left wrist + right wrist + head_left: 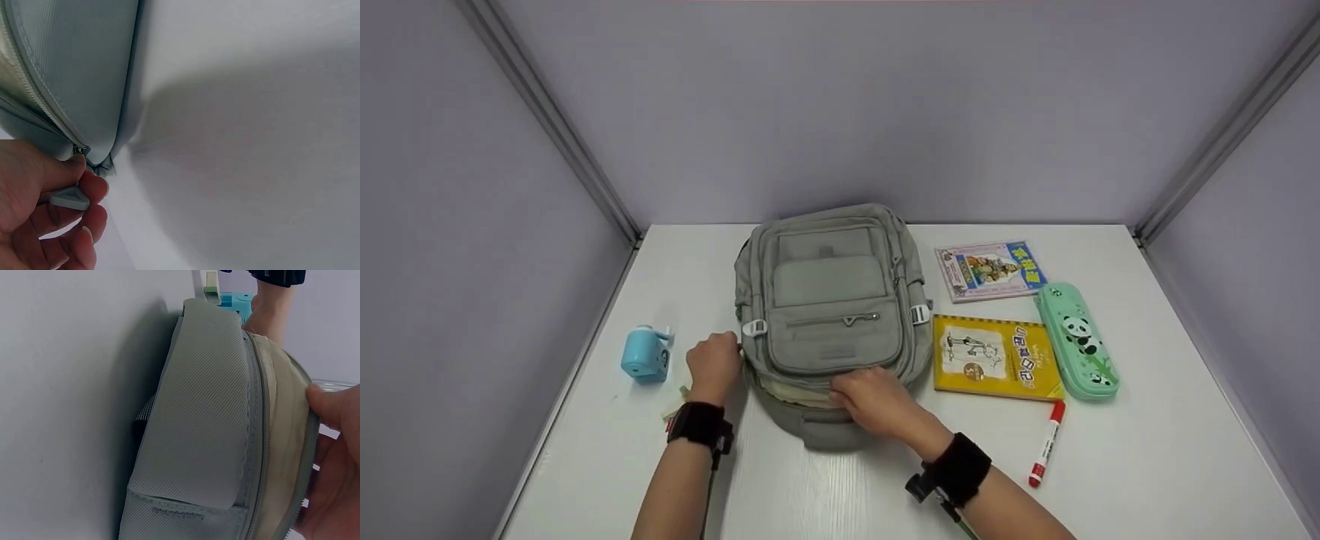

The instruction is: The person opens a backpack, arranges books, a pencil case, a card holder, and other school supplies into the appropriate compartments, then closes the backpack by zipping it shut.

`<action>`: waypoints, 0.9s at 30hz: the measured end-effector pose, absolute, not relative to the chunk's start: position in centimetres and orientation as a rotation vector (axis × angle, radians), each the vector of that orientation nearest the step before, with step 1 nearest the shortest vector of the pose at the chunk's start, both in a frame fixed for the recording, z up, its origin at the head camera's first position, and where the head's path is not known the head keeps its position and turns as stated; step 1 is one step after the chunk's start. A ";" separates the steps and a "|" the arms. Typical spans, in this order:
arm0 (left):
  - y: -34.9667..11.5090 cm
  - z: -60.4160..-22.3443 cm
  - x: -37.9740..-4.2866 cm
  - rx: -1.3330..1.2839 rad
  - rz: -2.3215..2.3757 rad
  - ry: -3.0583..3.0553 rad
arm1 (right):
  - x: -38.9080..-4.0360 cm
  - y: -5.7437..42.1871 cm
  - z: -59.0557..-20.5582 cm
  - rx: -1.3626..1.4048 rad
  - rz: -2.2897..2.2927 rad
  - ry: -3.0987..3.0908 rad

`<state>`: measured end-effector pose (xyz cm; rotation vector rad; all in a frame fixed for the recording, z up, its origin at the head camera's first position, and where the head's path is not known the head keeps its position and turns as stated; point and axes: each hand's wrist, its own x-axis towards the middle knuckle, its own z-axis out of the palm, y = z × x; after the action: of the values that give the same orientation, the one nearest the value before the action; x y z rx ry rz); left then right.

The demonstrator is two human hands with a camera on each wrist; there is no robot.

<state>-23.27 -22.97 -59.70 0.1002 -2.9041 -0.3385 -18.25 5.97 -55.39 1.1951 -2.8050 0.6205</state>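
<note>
A grey backpack [832, 281] lies front side up on the white table, its top end toward me. At its left side, my left hand [715, 366] pinches the zipper pull [70, 198], close to the slider at the corner of the bag. The main zipper stands partly undone, with the cream lining [286, 416] showing between the two rows of teeth. My right hand [879, 401] grips the front edge of that gap, thumb on the lining side and fingers on the outer side in the right wrist view.
Left of the bag stands a blue pencil sharpener [646, 354]; a small pale item [671, 411] is partly hidden by the left wrist. On the right lie a colourful booklet [991, 270], a yellow spiral notebook [997, 356], a green panda pencil case [1078, 341] and a red marker [1046, 444].
</note>
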 end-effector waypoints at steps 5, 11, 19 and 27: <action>-23.0 -59.9 -24.3 0.094 -0.323 -2.913 | -18.2 6.3 -55.4 1.222 0.667 -2.789; -23.0 -59.8 -25.7 0.135 -0.320 -2.911 | -18.4 6.5 -55.5 1.246 0.673 -2.745; -23.6 -60.0 -26.5 0.204 -0.376 -2.932 | -18.4 6.6 -55.5 1.254 0.670 -2.724; -22.9 -57.9 -25.7 0.173 -0.355 -3.026 | -18.5 7.1 -54.6 1.167 0.710 -2.827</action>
<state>-25.68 -22.93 -57.87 0.1731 -3.0259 -0.3551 -18.48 7.05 -54.57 1.1674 -2.8269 0.7104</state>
